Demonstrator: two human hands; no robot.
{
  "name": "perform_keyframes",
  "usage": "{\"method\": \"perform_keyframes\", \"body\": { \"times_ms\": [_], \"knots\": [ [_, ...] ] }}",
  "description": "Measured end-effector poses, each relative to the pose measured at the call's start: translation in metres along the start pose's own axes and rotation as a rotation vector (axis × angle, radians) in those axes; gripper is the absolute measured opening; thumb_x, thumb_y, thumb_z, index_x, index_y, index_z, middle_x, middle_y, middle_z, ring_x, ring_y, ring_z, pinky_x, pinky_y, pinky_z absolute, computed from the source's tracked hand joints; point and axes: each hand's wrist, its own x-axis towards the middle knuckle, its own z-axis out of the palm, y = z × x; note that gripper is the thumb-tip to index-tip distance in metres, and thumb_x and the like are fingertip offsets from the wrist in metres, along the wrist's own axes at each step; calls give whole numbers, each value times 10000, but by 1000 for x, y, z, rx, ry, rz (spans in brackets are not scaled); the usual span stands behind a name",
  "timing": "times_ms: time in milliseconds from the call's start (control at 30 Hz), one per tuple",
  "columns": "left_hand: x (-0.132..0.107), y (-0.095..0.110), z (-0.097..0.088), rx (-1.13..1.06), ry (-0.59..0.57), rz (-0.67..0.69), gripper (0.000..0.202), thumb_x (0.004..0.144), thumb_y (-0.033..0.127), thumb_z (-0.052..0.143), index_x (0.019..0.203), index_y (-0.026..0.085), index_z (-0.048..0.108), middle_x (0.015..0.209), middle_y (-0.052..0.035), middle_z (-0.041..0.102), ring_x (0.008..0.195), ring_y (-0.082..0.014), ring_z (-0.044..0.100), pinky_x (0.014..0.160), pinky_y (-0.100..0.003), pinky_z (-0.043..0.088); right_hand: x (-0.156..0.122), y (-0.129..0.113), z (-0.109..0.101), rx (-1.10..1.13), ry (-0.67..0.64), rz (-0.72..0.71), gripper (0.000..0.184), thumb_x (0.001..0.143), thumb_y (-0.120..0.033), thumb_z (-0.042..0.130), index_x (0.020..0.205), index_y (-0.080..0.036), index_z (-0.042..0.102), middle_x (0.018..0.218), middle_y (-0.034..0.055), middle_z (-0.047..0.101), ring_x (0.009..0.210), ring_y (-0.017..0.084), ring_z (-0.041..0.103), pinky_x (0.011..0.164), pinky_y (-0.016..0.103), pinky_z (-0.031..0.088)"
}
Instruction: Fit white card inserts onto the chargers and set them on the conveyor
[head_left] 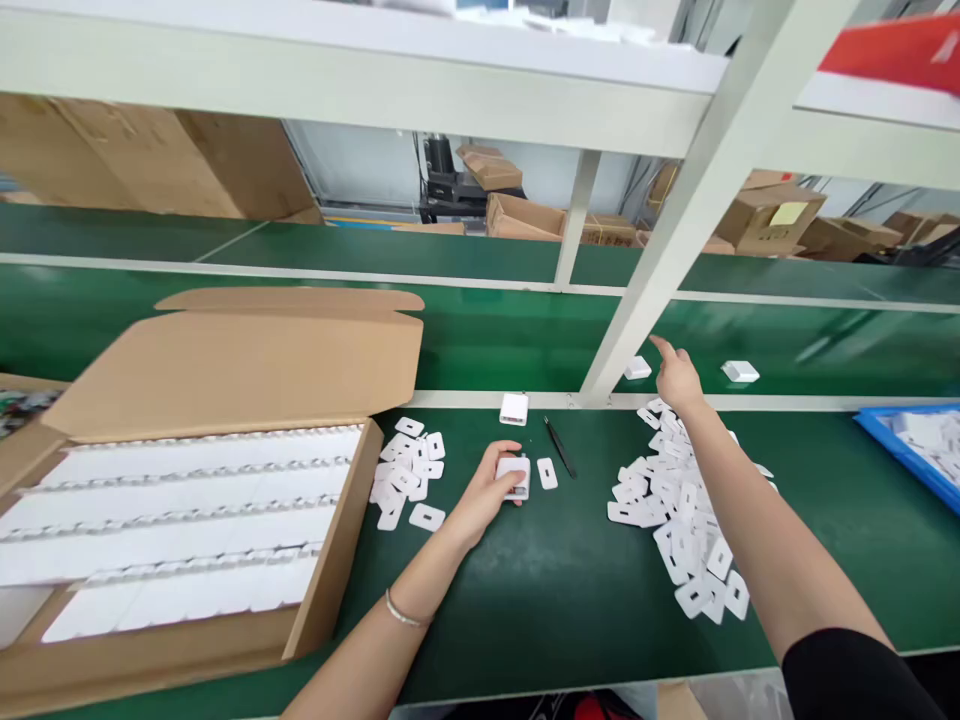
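My left hand (486,490) is closed around a small white square adapter (516,477) resting on the green table (570,590). My right hand (677,378) reaches out over the far edge of the table, fingers stretched, holding nothing, close to a white adapter (637,368) on the green conveyor belt (510,335). Another white adapter (514,408) stands just beyond my left hand. A single white sticker piece (547,473) and black tweezers (559,447) lie right of the left hand.
An open cardboard box (330,560) with rows of white items fills the left. White sticker pieces lie in a small pile (409,480) and a large pile (682,520). Another adapter (740,372) sits on the belt. A white frame post (675,230) slants up; a blue tray (896,450) is at right.
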Motion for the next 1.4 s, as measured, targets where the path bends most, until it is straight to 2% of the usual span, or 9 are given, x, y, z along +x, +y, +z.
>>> {"method": "perform_keyframes", "body": {
  "times_ms": [133,367,533,733,933,1033,1133,1267,1400],
  "knots": [
    [5,-2,-4,-20,-68,-39,463,747,382,815,1164,232,678,913,3,617,709,-136,635,612,-259,539,23,5,3,-193,-104,-63,672,842,-237,703,1506,-209,602,1228,214,637,1098,373,613,950,474,507],
    [6,6,-5,-299,-101,-88,449,756,456,765,1085,153,726,915,-68,673,803,-206,647,717,-359,598,31,15,-17,-413,-211,-165,512,883,-352,752,1371,-204,705,1247,211,622,1187,379,610,980,452,512],
    [5,9,-2,-430,-146,-43,510,774,417,710,1213,160,746,978,-85,689,917,-232,639,908,-445,616,-17,16,-42,-395,-322,-297,494,878,-399,753,1348,-252,715,1191,148,642,1089,338,676,871,385,550],
    [6,4,-2,-456,-169,-14,386,831,396,625,1096,149,761,1038,-107,708,1014,-256,652,1059,-506,568,-95,-54,-27,-320,-367,-467,392,872,-285,782,1252,-210,723,1203,153,667,1018,323,709,830,375,534],
    [8,6,-3,-424,-69,42,387,870,414,736,1172,173,746,1104,-93,724,1023,-218,684,1080,-480,577,-136,-111,-16,232,-278,-352,464,1047,-326,518,1484,-182,464,942,78,705,785,262,687,725,350,501],
    [7,7,-4,-362,-32,120,505,884,548,793,1242,199,724,1099,-85,738,1010,-211,706,1061,-491,593,-162,-125,-16,625,-248,-266,270,1104,-377,384,1244,-213,546,838,26,673,693,216,621,691,337,483],
    [4,8,-4,-284,-18,166,555,855,639,810,1194,204,740,1091,-82,745,996,-219,723,1006,-481,625,-184,-140,-10,886,-194,-291,232,1088,-437,497,1079,-244,625,970,41,670,777,191,607,716,326,487],
    [-3,5,0,-157,-24,203,531,858,677,788,1055,184,779,1136,-91,726,1056,-243,721,978,-434,646,-200,-156,7,1026,-125,-312,212,1061,-403,588,1121,-276,747,1016,46,598,801,182,584,725,338,497],
    [-9,-2,7,-86,-34,189,538,912,679,727,1165,207,774,1281,-111,688,1177,-271,706,1027,-415,628,-204,-162,22,1079,-126,-290,200,1032,-388,643,1088,-303,814,958,35,544,734,167,545,699,347,518]
  ]
}}
